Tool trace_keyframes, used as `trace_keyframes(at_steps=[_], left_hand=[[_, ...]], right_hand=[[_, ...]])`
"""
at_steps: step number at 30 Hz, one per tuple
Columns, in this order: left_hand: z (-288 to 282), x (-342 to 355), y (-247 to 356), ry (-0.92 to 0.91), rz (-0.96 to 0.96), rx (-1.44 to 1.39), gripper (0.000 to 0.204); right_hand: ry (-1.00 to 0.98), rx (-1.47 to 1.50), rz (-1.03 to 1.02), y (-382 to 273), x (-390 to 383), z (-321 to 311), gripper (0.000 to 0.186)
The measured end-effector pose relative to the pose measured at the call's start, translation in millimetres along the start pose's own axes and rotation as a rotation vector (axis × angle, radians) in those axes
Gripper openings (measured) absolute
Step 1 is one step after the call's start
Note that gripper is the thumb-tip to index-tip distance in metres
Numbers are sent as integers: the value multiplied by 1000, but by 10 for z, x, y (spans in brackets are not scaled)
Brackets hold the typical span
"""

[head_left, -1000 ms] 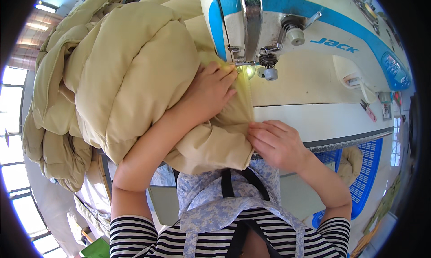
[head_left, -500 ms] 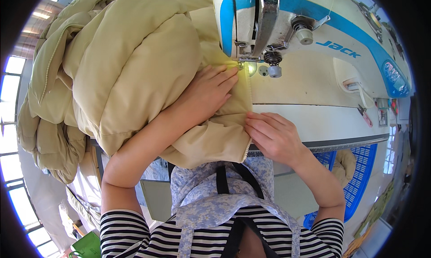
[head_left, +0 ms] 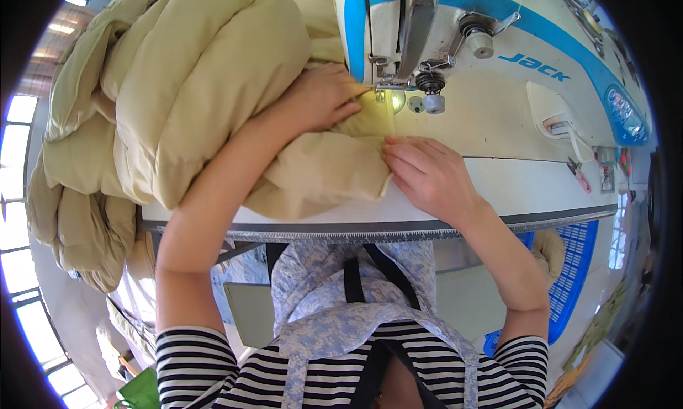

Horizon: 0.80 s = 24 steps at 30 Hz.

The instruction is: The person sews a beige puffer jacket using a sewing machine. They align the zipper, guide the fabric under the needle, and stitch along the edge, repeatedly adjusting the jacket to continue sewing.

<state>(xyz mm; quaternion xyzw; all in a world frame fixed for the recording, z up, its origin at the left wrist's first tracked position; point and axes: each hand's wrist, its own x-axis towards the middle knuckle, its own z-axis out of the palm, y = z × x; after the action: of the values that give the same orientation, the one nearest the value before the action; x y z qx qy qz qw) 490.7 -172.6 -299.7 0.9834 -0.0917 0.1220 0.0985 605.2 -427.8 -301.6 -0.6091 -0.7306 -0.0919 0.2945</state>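
A puffy beige padded jacket (head_left: 206, 82) is bunched over the left of the sewing table, its zipper edge (head_left: 391, 121) running under the sewing machine's presser foot (head_left: 381, 94). My left hand (head_left: 320, 96) lies on the cloth just left of the foot, fingers stretched toward the needle area. Nearer to me, my right hand (head_left: 430, 178) pinches the jacket's zipper edge between thumb and fingers. A small lamp lights the stitching spot. Folds of the jacket partly cover my left forearm's far side.
The white and blue sewing machine (head_left: 491, 3) arches over the far right. Small scissors (head_left: 580, 176) lie at the table's right. A ruler strip (head_left: 341, 235) follows the front edge. Below right stands a blue plastic basket (head_left: 573, 267) with beige cloth inside.
The jacket's edge has moved away from me under the foot, and its near end no longer hangs over the table's front edge. Both hands have moved forward with it.
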Motion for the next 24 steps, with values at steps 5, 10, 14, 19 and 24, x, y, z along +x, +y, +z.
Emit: trace_keyframes(at_steps=[5,10,14,19,24], left_hand=[[-318,45,379,-67,31,172,33],[-651,-533,1433,-300,-136,486,52],[-626,-833,1309,-423,-134,654,54],[-725,-647,1515,-17,-346,211,40],[-1043,-388,2358,710,153,-1005,7]], right_hand=[[33,56,-44,-166,-67,-12,26],[45,66,-73,-281,-221,-40,24],[-5,85,-115,-338,-221,30,23],[42,81,-59,-377,-286,3,23],[85,188,69,-368,-381,-24,24]])
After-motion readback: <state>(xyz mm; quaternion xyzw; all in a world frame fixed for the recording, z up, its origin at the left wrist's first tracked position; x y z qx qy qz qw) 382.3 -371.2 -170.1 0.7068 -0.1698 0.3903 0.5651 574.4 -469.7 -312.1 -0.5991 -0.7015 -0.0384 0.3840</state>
